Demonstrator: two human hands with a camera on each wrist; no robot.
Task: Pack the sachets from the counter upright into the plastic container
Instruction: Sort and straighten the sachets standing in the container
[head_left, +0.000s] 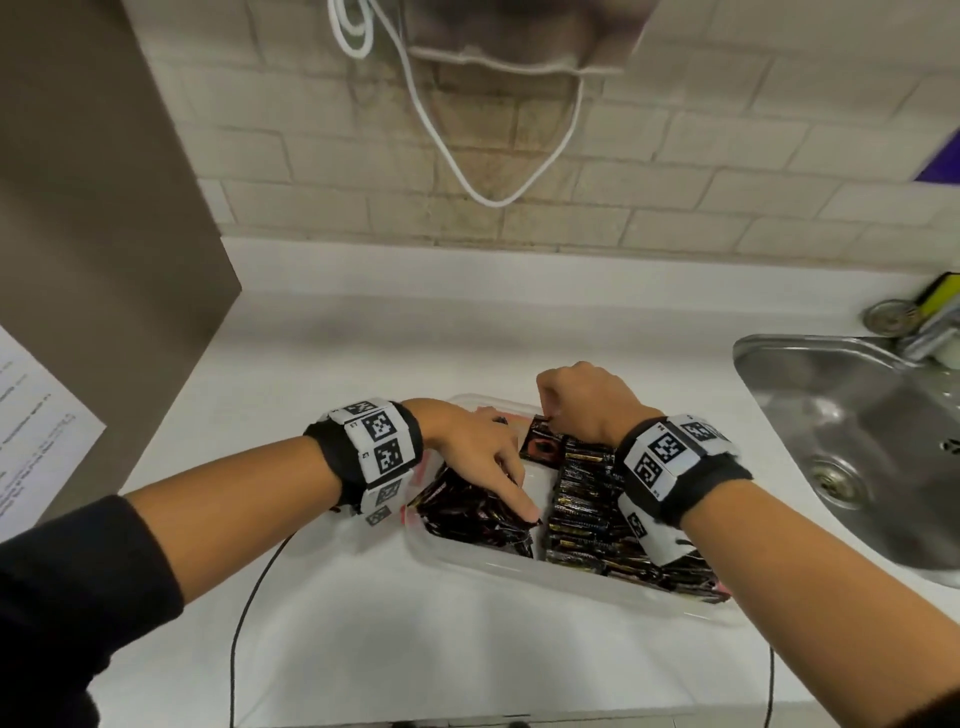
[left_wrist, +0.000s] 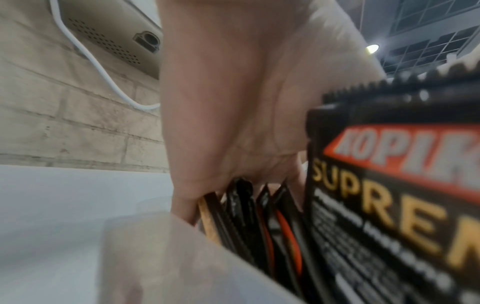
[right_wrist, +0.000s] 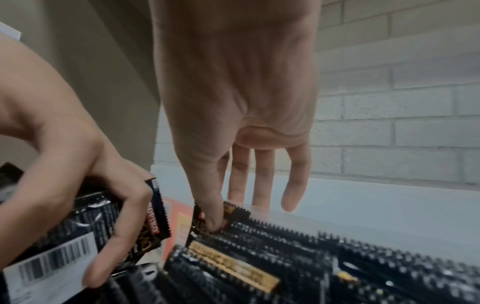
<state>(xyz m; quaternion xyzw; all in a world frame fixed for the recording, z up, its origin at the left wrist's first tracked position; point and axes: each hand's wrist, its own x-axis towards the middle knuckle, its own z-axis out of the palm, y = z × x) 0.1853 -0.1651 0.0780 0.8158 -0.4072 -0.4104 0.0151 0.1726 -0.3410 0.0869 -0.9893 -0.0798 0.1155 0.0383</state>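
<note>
Both forearms of the person reach forward over the white counter (head_left: 363, 649). At 3 o'clock a steel sink (head_left: 852, 441) is set into it. In the middle stands the clear plastic container (head_left: 498, 564), already holding two rows of dark sachets standing on edge: a left row (head_left: 467, 512) and a right row (head_left: 582, 512), with a narrow gap between them. At 9 o'clock of the container, the left hand (head_left: 480, 447) grasps several sachets of the left row, fingers curled around them. At 12 o'clock, the right hand (head_left: 584, 402) pinches one sachet (head_left: 542, 447) between thumb and forefinger at the far end of the right row, other fingers hanging straight.
</note>
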